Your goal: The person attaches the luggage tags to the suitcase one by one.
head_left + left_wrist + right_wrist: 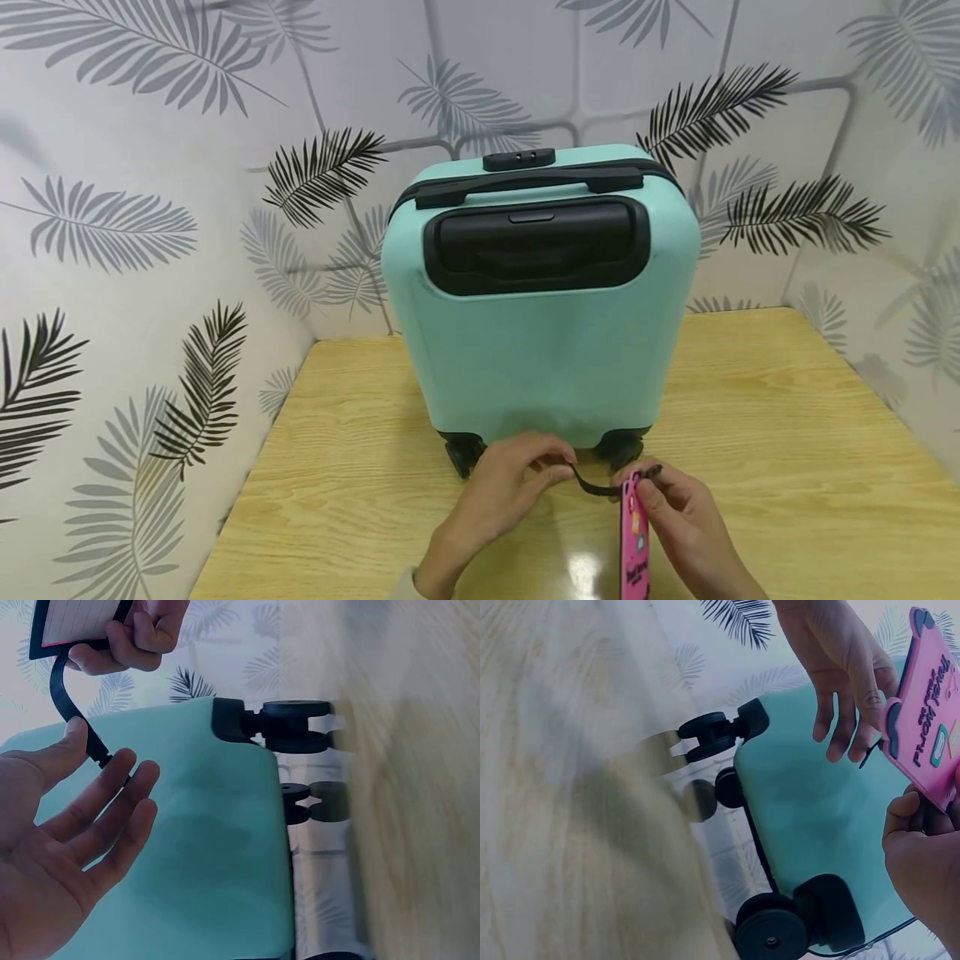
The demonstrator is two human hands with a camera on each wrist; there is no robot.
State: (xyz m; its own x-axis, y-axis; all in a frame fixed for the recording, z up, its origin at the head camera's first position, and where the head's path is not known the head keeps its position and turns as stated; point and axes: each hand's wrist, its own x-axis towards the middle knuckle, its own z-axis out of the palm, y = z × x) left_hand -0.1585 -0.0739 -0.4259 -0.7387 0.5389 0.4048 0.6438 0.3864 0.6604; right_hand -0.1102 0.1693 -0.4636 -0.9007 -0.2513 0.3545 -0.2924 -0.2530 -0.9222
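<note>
One black strap (595,488) is running from the left hand (504,492), which is pinching its end, to the pink tag (635,546) the right hand (688,518) is gripping.

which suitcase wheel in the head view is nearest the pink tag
The right-hand wheel, just above the pink tag in that picture; the other visible wheel sits well to the left.

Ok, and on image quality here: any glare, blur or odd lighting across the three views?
Head: a bright glare spot on the wooden tabletop near the bottom edge, the suitcase fairly crisp; left wrist: bluish cast, tabletop smeared along the right side; right wrist: a similar cast, tabletop blurred at left with a dark shadow across it, larger lettering on the pink tag readable.
</note>
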